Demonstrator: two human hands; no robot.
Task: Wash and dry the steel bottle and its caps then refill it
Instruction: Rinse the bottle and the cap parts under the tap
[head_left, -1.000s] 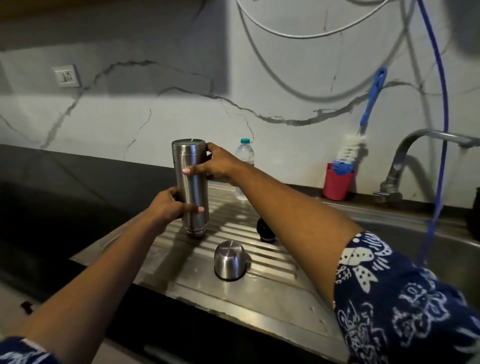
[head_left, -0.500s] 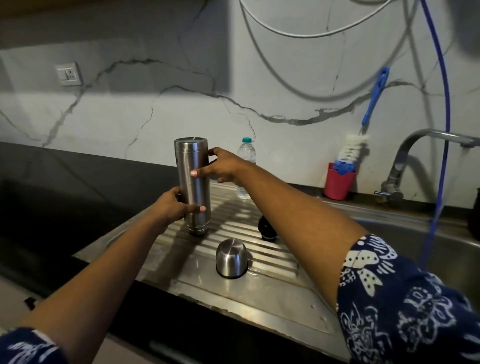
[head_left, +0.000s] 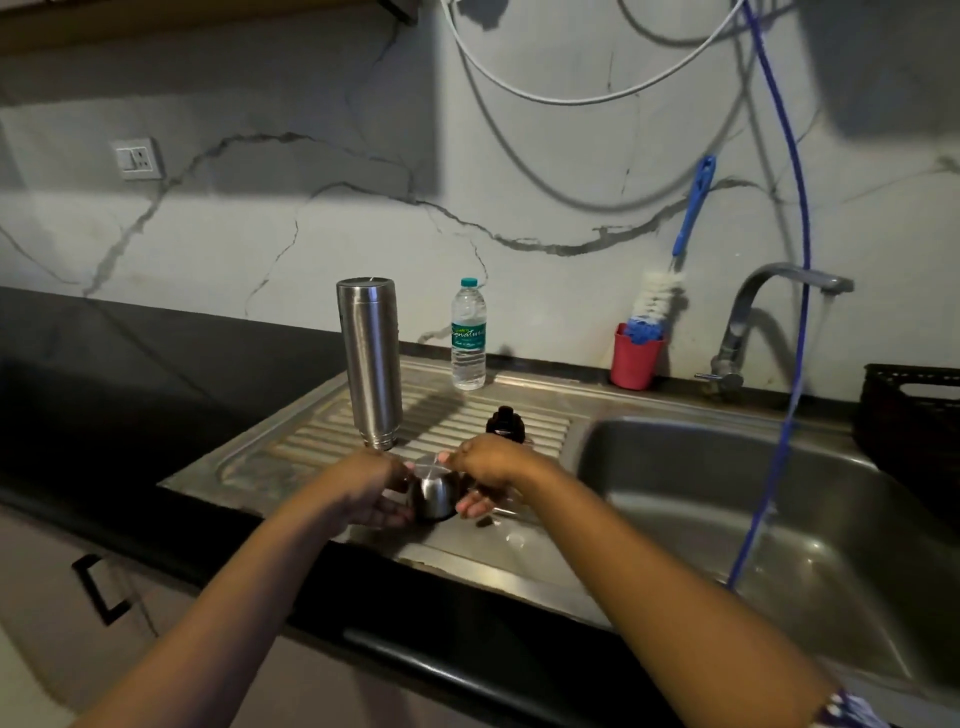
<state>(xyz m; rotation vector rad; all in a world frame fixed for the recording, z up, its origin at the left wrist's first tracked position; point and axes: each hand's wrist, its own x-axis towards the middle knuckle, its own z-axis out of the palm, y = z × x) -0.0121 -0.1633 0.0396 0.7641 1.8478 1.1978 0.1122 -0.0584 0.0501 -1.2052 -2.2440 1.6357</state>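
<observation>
The steel bottle (head_left: 371, 364) stands upside down, mouth down, on the ribbed steel drainboard (head_left: 291, 447), with no hand on it. In front of it the steel cup cap (head_left: 434, 491) sits mouth down near the drainboard's front edge. My left hand (head_left: 363, 491) grips its left side and my right hand (head_left: 491, 475) grips its right side, fingers curled round it. The black inner cap (head_left: 505, 422) rests on the drainboard just behind my right hand.
A clear plastic water bottle (head_left: 468, 335) stands at the back of the drainboard. A red cup (head_left: 635, 358) holds a blue bottle brush (head_left: 675, 260). The tap (head_left: 769, 312) and steel sink (head_left: 779, 519) lie to the right, with a blue hose (head_left: 795, 364) hanging in. A black basket (head_left: 914, 410) is far right.
Both hands let go of the upturned bottle, which now stands alone on the drainboard. They dropped toward me and took hold of the steel cup cap.
</observation>
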